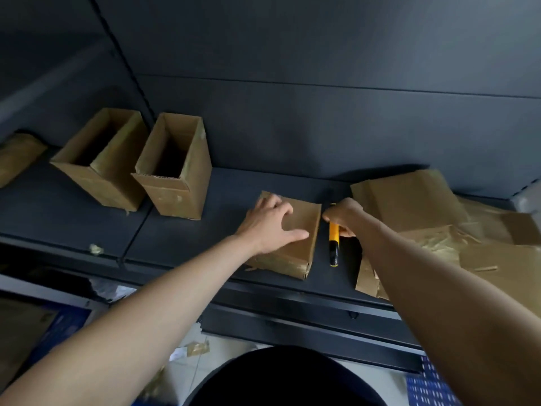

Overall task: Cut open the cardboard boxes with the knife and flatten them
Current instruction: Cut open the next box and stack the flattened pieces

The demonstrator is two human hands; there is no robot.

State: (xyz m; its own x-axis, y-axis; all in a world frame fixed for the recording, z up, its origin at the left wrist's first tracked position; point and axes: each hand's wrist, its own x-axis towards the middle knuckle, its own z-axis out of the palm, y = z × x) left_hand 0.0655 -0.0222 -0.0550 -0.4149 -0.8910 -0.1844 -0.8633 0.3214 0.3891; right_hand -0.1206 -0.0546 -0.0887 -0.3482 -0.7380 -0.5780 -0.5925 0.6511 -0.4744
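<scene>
On the dark shelf (234,183) in front of you, the biggest thing is the loose heap of flattened cardboard (415,200). It spreads over the right end, with glossy tape showing on several sheets. At the left, well apart from that heap, two cartons stand upright with their tops open. The left open box (96,177) and the second open box (175,189) sit just beside each other, both dark inside. Another piece of cardboard (17,156) lies at the far left edge, only partly in view.

Between the upright cartons and the heap sits the closed box (304,230), near the front edge of the shelf, with tape across its near face. Your left hand (272,221) lies flat on its top, fingers spread and thumb stretched toward you.

Your right hand (342,215) is just right of that box, fingers curled round the far part of the knife (334,244). The knife's yellow and black handle points back toward you, alongside the box's right side. Its blade is hidden.

A small tape scrap (96,249) lies near the shelf's front edge at the left.
</scene>
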